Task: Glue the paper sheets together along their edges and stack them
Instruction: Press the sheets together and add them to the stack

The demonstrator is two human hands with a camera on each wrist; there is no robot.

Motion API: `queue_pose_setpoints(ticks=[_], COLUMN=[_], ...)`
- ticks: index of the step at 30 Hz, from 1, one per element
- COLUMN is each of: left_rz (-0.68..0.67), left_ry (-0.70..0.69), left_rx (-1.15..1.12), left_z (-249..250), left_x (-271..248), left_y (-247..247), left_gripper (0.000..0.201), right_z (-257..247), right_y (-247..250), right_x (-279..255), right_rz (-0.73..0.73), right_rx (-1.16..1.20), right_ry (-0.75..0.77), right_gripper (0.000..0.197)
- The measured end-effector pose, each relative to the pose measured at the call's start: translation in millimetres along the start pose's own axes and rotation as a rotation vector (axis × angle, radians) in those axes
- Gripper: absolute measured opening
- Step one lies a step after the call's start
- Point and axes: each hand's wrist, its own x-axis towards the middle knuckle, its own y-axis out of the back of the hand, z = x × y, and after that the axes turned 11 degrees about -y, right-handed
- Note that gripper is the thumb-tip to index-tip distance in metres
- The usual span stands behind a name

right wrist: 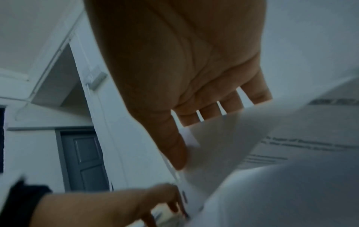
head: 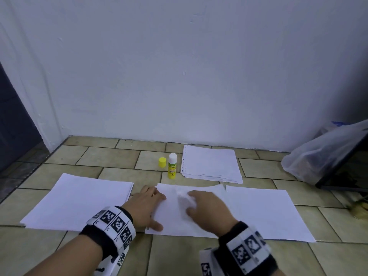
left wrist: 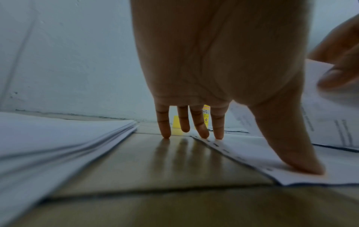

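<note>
Your left hand (head: pixel 146 206) lies flat with straight fingers, its grip apart. The thumb and 2 fingertips (left wrist: pixel 218 135) press the punched left edge of the middle sheet (head: pixel 173 220) down on the tiled floor (head: pixel 111 154), and 1 fingertip touches the bare tile.

Your right hand (head: pixel 207 210) holds the top sheet (head: pixel 201 189) of that middle pile. Its thumb (right wrist: pixel 172 147) is on one side and its fingers go behind the paper, so its grip is closed on that sheet, which curls up off the pile.

You look to be at the joining step: 1 sheet is being laid or peeled at the middle pile.

The glue stick (head: pixel 172 165) stands open just beside the far stack (head: pixel 212 163), with its yellow cap (head: pixel 162 162) next to it. More paper lies in the left pile (head: pixel 79 200) and in the right sheet (head: pixel 266 212).

Next, line up the edges, keep the left hand firm, and rub along the edge so it sticks.
</note>
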Motion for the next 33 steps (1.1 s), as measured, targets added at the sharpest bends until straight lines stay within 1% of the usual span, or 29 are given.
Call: queue_pose_setpoints(ticks=[2,5,8,10,12,15,18,22,33], left_rz=[0.013,0.012,-0.029,-0.066,-0.072,-0.020,0.006,0.023,0.014], left_ry=[0.002,-0.014,-0.031,-0.042,-0.043,-0.010,0.014,0.001,0.037], left_rx=[-0.011,0.019,0.036,0.040,0.040,0.035,0.097,0.134,0.098], left_z=[-2,-2,-4,-6,-8,-11,-11,-14,-13], left_x=[-2,-3,-3,-4,-3,-2,-4,-8,-7], left_y=[-3,-3,0,2,4,6,5,4,4], left_gripper=[0.087,0.082,0.072,0.063,0.057,0.057,0.059,0.058,0.059], right_z=[-15,-26,-27,-27,-28,-31,-32,-34,-34], right_y=[-15,-28,-34,-35,-35,-35,-35,-34,-34], right_x=[9,22,31,34,34,30,27,24,27], right_rz=[-0.062,-0.118,-0.130,-0.122,-0.117,-0.105,-0.079,-0.103,-0.105], right_rx=[0.033,0.084,0.099,0.090,0.090,0.129,0.173,0.152,0.135], right_ry=[0.021,0.003,-0.025,-0.021,-0.006,-0.018,-0.029,-0.004,-0.039], right_gripper=[0.032,0.034,0.039,0.043,0.049,0.057,0.050,0.044,0.047])
